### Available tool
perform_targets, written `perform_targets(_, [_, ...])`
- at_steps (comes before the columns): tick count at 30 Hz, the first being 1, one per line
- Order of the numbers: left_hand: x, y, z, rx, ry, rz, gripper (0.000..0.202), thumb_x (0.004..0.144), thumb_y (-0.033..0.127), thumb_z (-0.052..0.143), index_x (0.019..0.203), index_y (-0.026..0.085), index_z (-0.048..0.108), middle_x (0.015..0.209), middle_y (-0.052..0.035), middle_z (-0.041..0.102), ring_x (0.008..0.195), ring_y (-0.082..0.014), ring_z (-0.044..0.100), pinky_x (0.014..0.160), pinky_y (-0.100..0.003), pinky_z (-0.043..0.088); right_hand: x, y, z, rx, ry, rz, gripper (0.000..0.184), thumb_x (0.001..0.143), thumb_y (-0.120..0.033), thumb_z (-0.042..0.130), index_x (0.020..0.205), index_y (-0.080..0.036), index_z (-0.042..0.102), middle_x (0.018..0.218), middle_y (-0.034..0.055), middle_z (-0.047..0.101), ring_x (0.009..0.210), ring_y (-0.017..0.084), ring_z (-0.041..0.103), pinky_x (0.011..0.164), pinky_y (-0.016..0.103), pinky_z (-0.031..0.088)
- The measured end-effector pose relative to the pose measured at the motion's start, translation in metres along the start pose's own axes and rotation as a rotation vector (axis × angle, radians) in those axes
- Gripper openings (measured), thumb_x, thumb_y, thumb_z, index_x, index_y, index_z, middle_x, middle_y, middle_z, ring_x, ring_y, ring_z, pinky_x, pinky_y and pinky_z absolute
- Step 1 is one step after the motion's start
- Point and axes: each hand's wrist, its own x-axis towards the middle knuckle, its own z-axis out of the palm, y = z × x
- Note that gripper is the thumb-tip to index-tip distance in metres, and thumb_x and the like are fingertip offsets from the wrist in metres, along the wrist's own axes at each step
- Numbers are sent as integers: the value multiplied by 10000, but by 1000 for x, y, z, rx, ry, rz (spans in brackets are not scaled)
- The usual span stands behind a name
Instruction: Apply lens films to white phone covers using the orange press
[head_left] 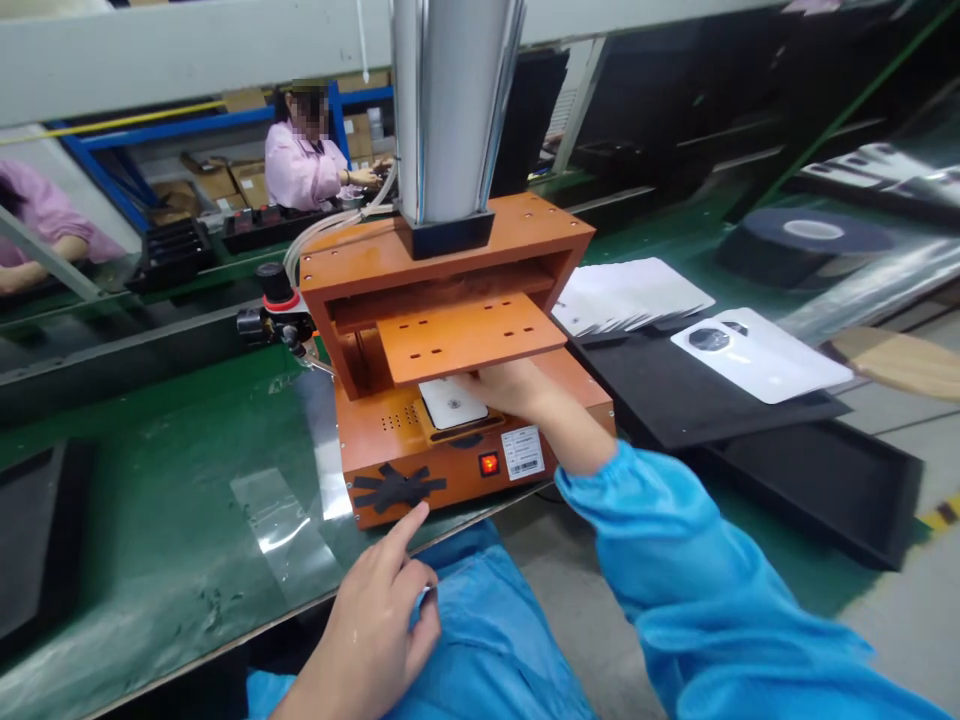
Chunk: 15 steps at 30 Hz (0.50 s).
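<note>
An orange press machine (442, 300) stands on the green bench, with a silver cylinder (450, 100) rising from its top. My right hand (514, 390) reaches under the orange press plate (465, 335) and rests on a white flat part (450, 402) seated in the machine's base; its fingers are mostly hidden. My left hand (382, 615) is curled with the index finger stretched out, its tip just below a black taped button (397, 487) on the machine's front. A red lit switch (489, 463) sits beside a white label (522, 452).
White flat panels (630, 295) and one more (765, 355) lie on black foam trays (750, 430) to the right. A black tape roll (814, 245) stands behind them. A clear film strip (281, 530) lies on the green mat (150, 500). Two people in pink coats (300, 165) work at the far bench.
</note>
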Motion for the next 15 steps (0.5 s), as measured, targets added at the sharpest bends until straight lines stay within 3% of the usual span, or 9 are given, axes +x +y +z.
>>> perform_targets(2, [2, -3, 4, 20, 23, -5, 171, 916, 79, 488, 912, 182, 623, 1586, -257, 504, 1001, -287, 781, 778, -447, 680, -41, -14, -16, 33, 177, 84, 416, 1068, -387, 488, 1374, -140, 626, 1321, 207, 677, 1257, 389, 619, 1064, 576, 521])
perform_targets(7, [-2, -13, 16, 166, 3, 11, 205, 864, 31, 446, 822, 186, 574, 1620, -282, 456, 716, -239, 744, 602, -413, 638, -159, -22, -43, -112, 479, 250, 368, 1035, -164, 535, 1367, -243, 673, 1098, 123, 711, 1003, 298, 681, 884, 463, 573])
perform_targets(10, [-11, -23, 25, 237, 3, 47, 201, 878, 30, 449, 825, 191, 557, 1652, -278, 406, 662, -211, 713, 542, -368, 595, -193, -15, -38, -248, 438, 245, 524, 1009, -120, 518, 1508, -268, 587, 1069, 126, 707, 923, 298, 686, 809, 463, 592])
perform_targets(13, [-18, -35, 33, 281, 14, 92, 178, 910, 55, 468, 835, 191, 554, 1697, -270, 325, 618, -173, 666, 519, -341, 557, -202, -11, -29, -360, 322, 148, 691, 979, -72, 475, 1634, -290, 439, 1061, 122, 708, 871, 282, 694, 742, 427, 596])
perform_targets(15, [-21, -41, 36, 310, 36, 125, 172, 927, 75, 475, 838, 191, 566, 1678, -279, 359, 558, -157, 615, 503, -341, 531, -201, -9, -25, -383, 300, 124, 747, 967, -50, 453, 1669, -292, 372, 1064, 122, 711, 869, 276, 701, 729, 413, 595])
